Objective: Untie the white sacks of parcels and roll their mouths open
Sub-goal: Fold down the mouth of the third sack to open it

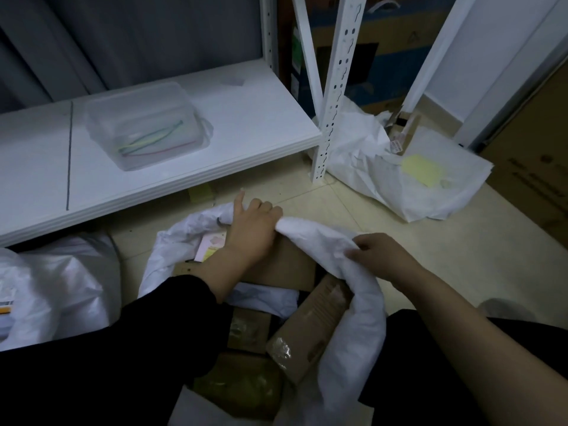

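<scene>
A tub (144,124) sits on the shelf (246,118), behind the opened sack (353,287) of parcels (307,327).

Two bare hands: one arm sleeved in black, the other uncovered.

The left hand (252,232) comes out of a plain black long sleeve (138,333), which enters from about 8 o'clock and ends a little above the wrist. The right hand (379,255) has a forearm bare to the frame edge at 4 o'clock. Black cloth (408,348) shows beside that forearm; which garment it is cannot be told.

A clear tub (144,124) (thin coloured strips (153,142) inside) sits on a white shelf (261,118).
</scene>
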